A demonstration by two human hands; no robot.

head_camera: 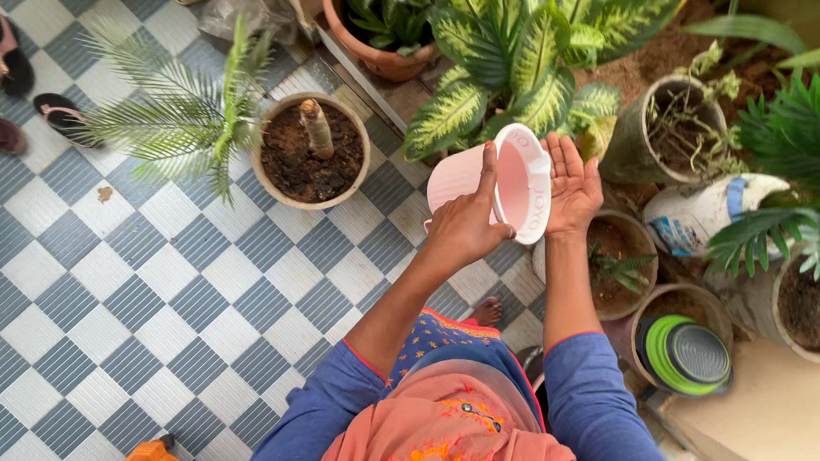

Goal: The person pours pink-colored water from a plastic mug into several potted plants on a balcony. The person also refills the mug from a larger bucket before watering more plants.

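Pale pink plastic is the material of the round mug (501, 184) that the person holds over the plants. The left hand (463, 226) is closed around its side and handle, thumb pressed up along the wall, so the mug is tipped on its side with the open mouth turned to the right. The right hand (571, 185) is flat and open, fingers spread, its palm set just beside the rim, as if to catch what comes out; it grips nothing. The mug is in the air, above a small pot of dark soil (619, 265) and in front of the broad green-and-cream spotted leaves (507, 67). To the left, well apart, a beige round pot with a short cut stem (309, 150) stands on the blue-and-white checkered tile floor (98, 289).
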